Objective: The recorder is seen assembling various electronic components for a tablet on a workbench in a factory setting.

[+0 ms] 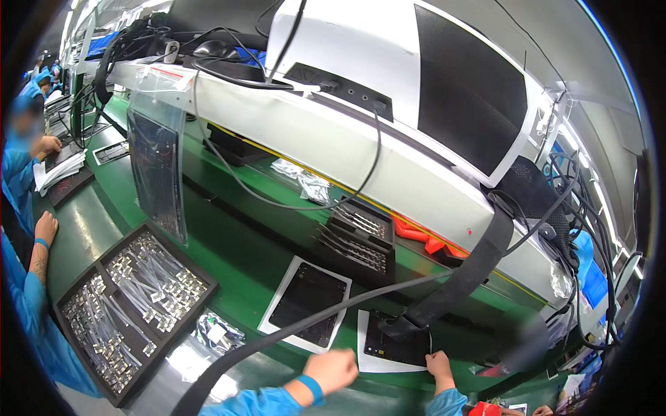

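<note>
My left hand, with a blue band at its wrist, is closed with fingers curled beside a white sheet. Whatever it holds, if anything, is hidden. My right hand pinches at the lower right corner of a flat black panel lying on that sheet. A dark strap hides the panel's upper part. Left of it, a second black panel lies on another white sheet; a grey cable crosses in front of it.
On the left stands a black divided tray of short flat cables with metal ends. A small black tray sits behind the panels, below a white shelf. A clear bag hangs from the shelf. A co-worker's arm is at far left.
</note>
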A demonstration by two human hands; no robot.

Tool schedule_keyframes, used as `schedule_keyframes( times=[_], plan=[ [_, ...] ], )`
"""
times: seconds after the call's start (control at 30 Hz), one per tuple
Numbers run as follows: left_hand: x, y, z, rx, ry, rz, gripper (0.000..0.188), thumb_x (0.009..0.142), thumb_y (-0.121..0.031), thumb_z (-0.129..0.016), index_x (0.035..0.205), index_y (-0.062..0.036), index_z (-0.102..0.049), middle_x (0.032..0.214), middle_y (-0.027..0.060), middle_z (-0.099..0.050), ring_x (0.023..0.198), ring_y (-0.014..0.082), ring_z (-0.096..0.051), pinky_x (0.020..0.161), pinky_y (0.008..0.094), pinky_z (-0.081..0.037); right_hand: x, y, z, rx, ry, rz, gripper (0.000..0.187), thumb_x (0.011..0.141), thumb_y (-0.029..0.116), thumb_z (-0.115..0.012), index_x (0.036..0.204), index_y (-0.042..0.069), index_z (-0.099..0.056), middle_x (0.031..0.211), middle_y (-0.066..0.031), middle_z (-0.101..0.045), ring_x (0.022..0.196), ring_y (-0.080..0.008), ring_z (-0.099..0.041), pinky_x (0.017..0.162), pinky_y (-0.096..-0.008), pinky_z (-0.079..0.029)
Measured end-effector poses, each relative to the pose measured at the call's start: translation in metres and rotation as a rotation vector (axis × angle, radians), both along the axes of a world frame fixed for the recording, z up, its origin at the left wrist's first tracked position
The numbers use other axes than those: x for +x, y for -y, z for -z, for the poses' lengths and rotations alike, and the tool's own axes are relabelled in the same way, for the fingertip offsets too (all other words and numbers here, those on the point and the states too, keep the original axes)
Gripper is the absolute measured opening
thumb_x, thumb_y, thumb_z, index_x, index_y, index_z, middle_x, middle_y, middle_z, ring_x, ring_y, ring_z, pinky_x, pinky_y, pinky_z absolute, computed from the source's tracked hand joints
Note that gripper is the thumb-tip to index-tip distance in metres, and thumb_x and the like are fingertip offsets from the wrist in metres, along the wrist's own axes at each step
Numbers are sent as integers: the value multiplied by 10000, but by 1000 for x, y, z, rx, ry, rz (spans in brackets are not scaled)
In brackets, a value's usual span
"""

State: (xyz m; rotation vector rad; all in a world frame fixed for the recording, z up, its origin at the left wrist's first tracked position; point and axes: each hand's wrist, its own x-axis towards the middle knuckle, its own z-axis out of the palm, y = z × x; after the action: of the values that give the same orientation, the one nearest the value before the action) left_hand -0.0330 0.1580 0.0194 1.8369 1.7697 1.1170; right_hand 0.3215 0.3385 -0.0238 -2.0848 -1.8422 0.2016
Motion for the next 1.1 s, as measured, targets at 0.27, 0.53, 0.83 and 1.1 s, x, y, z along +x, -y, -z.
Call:
schedule_keyframes(
  times=[0.27,0.53,0.83,1.1],
  plan=[
    [55,19,30,-82,-72,363,194,864,-251,-584,858,-66,-638,792,151,-662,745,374,-651,661,483,-512,12,-9,5,67,-27,11,259,786,172,-679,892,-64,-670,893,-296,-687,884,-424,-684,813,-453,-536],
    [45,19,10,-134,-65,505,250,826,-341,-588,804,-110,-682,781,176,-684,755,398,-660,668,510,-526,-9,1,-28,-185,-5,-64,491,726,353,-780,946,-76,-688,959,-275,-688,938,-415,-669,816,-478,-533],
    [62,41,17,-533,932,319,801,852,-193,-744,1486,33,-311,1333,200,-546,1113,245,-615,923,392,-512,-51,49,-73,-427,-916,9,144,855,123,-692,893,16,-603,726,-64,-569,593,-190,-557,531,-359,-526],
    [80,60,5,-406,1846,189,520,970,-163,-625,1426,-99,-384,1352,108,-541,1180,273,-591,963,473,-501,-109,221,-65,-170,-1393,-40,171,852,51,-701,990,31,-602,894,-48,-640,733,-145,-630,648,-301,-541]
  ],
)
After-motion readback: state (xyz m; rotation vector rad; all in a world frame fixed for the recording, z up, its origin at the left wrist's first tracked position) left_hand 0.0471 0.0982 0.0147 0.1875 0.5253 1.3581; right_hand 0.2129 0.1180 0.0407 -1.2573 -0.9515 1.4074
